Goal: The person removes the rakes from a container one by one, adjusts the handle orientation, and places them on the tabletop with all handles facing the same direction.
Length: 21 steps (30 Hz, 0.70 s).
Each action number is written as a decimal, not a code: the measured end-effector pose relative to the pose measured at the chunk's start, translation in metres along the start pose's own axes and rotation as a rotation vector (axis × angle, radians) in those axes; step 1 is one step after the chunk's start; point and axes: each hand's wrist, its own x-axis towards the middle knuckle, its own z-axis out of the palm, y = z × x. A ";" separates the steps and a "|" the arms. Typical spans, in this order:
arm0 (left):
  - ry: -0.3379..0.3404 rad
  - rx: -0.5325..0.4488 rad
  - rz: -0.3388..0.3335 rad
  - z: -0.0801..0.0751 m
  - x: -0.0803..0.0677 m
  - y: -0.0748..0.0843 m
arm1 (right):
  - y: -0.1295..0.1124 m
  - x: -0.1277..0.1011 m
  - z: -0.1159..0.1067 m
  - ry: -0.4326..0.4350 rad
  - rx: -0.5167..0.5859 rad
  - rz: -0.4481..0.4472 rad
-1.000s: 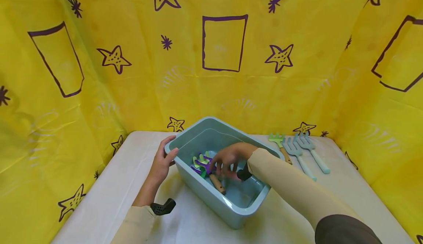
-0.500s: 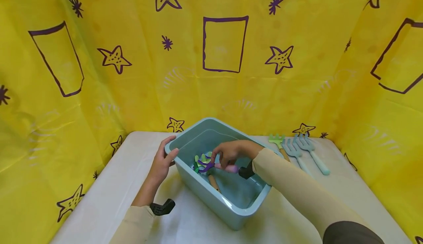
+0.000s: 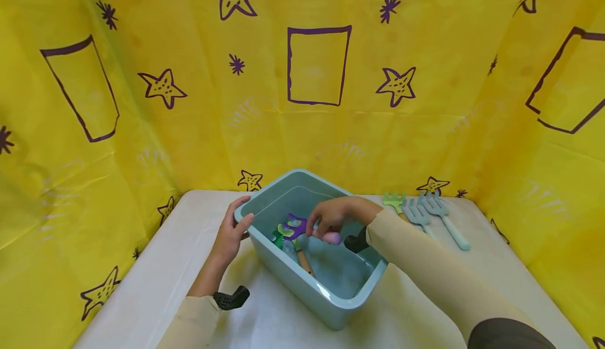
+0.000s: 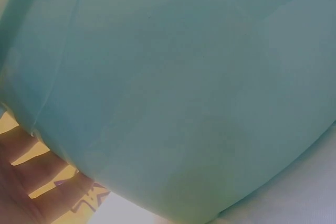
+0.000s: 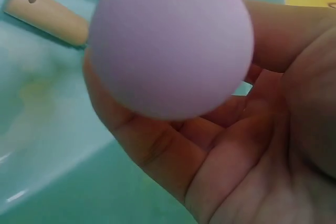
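A pale blue plastic tub (image 3: 331, 307) stands on the white table. My left hand (image 3: 232, 233) grips its left corner rim; in the left wrist view the tub wall (image 4: 178, 93) fills the frame with my fingers (image 4: 37, 182) at the lower left. My right hand (image 3: 333, 217) is inside the tub, holding a purple toy rake (image 3: 298, 225) by its pink handle (image 3: 331, 237), lifted off the bottom. In the right wrist view the handle's rounded pink end (image 5: 168, 43) sits in my curled right hand (image 5: 220, 129). Other small rakes, green and with wooden handles (image 3: 302, 262), lie in the tub.
On the table to the right of the tub lie a green rake (image 3: 396, 202) and two pale blue hand forks (image 3: 439, 215). Yellow cloth walls with purple stars (image 3: 302, 75) close in the table on three sides. Wooden handles (image 5: 47, 11) show on the tub floor.
My right hand has taken hold of the purple rake by its pink handle and raised it from the pile in the tub. The left hand has stayed on the rim.
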 end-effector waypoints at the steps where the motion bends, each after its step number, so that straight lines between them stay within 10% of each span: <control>1: 0.001 -0.001 0.004 0.000 0.000 0.000 | 0.001 -0.003 -0.002 0.013 0.007 -0.010; 21: -0.008 -0.001 -0.026 0.002 -0.006 0.013 | 0.019 -0.080 -0.030 0.481 0.142 -0.322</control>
